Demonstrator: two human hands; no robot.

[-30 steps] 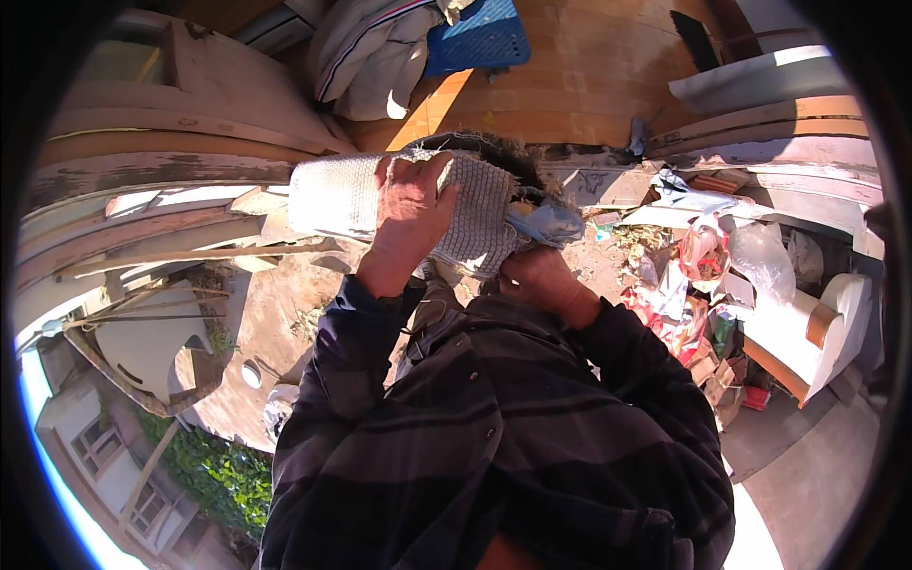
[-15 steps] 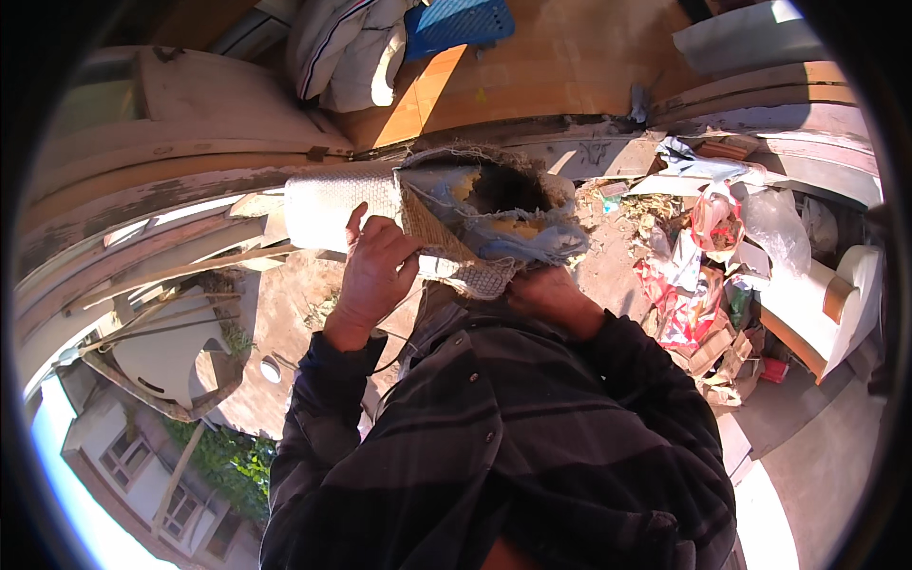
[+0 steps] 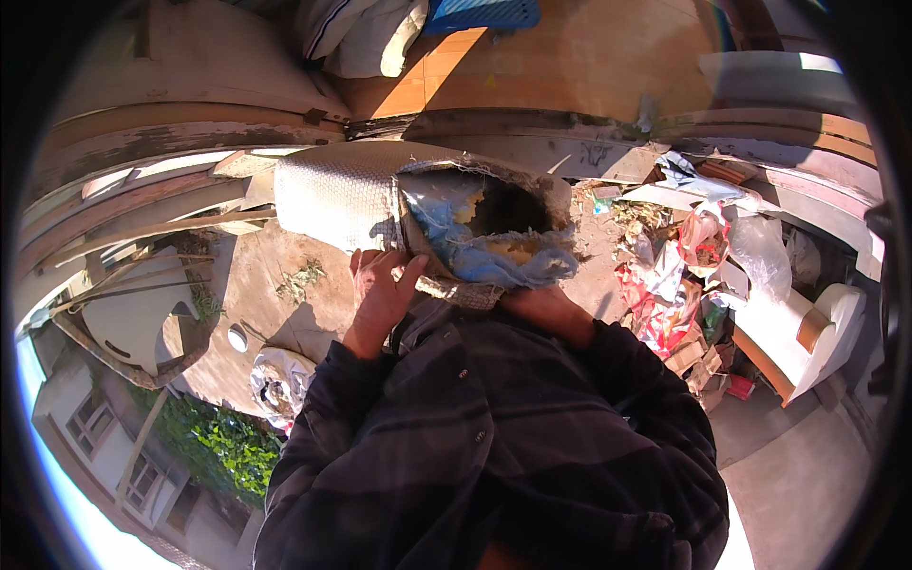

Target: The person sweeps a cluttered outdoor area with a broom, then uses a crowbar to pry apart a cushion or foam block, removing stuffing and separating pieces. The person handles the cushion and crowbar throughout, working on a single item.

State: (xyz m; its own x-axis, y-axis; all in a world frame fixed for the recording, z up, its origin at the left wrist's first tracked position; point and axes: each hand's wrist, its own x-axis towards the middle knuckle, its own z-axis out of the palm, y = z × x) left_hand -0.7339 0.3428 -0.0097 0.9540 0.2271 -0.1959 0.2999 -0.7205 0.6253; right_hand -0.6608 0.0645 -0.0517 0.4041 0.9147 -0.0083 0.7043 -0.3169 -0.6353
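Observation:
A pale, coarse woven sack [image 3: 337,195] lies on its side in front of my body, its ragged mouth turned to the right. Crumpled blue lining [image 3: 437,209] with yellowish patches edges the opening; the inside is too dark to make out. My left hand [image 3: 382,296] is closed on the near edge of the sack, left of the mouth, fingers bent against the weave. Under the near rim of the mouth, my right hand [image 3: 549,312] holds the sack from below, and its fingertips are hidden by the fabric.
To the right is a heap with red-and-white wrappers [image 3: 660,313], clear plastic [image 3: 763,252] and a white curved panel [image 3: 807,342]. Wooden strips [image 3: 171,228] run along the left. Beyond the sack is a wooden sill [image 3: 608,152]; a crumpled white bag [image 3: 282,380] lies near my left arm.
My left hand has moved down from the sack's upper side to its near edge, and its raised finger is lowered. The folded flap at the mouth is flatter. My right hand stays under the rim.

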